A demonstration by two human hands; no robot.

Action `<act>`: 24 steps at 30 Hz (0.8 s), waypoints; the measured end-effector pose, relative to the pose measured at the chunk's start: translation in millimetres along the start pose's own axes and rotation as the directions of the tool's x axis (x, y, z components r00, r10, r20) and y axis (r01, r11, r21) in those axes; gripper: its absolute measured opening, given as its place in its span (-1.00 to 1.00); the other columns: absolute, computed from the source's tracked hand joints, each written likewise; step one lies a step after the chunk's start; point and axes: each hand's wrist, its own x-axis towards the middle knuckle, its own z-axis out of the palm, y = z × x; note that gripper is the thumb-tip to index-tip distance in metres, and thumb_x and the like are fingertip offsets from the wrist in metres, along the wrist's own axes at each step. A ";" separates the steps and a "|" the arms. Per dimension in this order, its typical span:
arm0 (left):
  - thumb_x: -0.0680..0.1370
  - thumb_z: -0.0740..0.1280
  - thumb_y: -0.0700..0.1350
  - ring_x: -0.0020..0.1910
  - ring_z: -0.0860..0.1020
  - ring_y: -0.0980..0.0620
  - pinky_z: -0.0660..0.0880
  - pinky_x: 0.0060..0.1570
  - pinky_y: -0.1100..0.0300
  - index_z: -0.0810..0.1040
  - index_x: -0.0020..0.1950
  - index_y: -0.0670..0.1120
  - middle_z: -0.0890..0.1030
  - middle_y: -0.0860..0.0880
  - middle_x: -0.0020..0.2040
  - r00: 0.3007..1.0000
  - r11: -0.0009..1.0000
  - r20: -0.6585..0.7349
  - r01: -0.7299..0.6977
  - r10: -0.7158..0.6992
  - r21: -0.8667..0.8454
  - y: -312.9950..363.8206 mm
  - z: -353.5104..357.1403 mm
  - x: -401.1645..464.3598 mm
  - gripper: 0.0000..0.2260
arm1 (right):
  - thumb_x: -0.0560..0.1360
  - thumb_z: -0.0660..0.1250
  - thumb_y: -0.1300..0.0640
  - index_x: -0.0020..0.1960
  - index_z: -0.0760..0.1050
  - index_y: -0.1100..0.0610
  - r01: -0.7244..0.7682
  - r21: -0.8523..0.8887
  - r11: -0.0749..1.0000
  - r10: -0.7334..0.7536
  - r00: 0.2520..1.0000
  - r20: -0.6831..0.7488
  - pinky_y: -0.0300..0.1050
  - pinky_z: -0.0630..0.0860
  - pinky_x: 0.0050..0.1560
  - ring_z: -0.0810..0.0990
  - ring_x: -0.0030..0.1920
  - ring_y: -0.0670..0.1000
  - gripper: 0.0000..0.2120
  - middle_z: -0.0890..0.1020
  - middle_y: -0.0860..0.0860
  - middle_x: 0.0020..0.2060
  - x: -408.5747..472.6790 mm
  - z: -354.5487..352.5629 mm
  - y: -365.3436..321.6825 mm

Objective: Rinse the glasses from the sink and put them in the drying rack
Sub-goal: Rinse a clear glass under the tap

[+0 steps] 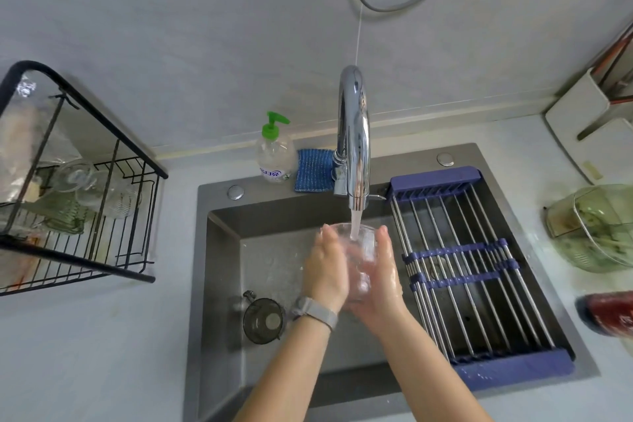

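Grey sink [219,250]: under the tap [354,134], left hand [327,267] and right hand [380,271] clasp a glass [356,250]; rack [78,181] far left.

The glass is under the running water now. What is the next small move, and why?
Probably tip the glass to pour the water out. Both hands, left hand and right hand, grip it upright under the faucet, and the stream runs into it. It should be emptied before going to the drying rack on the left.
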 end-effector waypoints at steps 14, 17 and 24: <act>0.65 -0.14 0.26 -0.06 0.68 -0.06 0.57 0.10 -0.08 0.71 -0.20 0.05 0.73 -0.05 -0.15 0.986 0.968 0.147 0.109 -0.076 -0.226 -3.8 -5.2 -1.1 -0.33 | 0.33 0.06 -0.50 0.16 0.64 0.16 -0.111 0.013 0.994 0.108 0.984 0.139 0.08 0.61 -0.06 0.69 0.01 0.19 -0.15 0.68 0.17 0.08 -5.8 -14.0 -11.1; 0.65 -0.10 0.26 0.06 0.67 -0.09 0.52 0.21 -0.12 0.71 0.01 -0.02 0.72 -0.09 -0.01 0.968 0.917 0.242 0.158 -0.069 -0.368 -14.1 -9.3 -3.0 -0.36 | 0.47 -0.04 -0.44 0.07 0.70 0.07 -0.051 -0.065 0.997 0.059 0.992 0.115 0.07 0.58 -0.02 0.71 -0.02 0.15 -0.25 0.72 0.15 0.00 -9.8 -11.1 -8.7; 0.52 0.13 0.31 -0.01 0.67 -0.12 0.62 -0.11 0.01 0.54 0.30 -0.05 0.67 -0.16 0.13 0.939 0.851 0.345 0.187 -0.008 -0.490 -20.1 -15.7 -3.3 -0.44 | 0.58 0.05 -0.32 0.15 0.55 -0.09 0.153 -0.215 0.965 -0.183 0.975 -0.126 0.14 0.46 0.23 0.63 0.03 0.10 -0.56 0.70 0.10 -0.12 -20.8 1.9 -4.2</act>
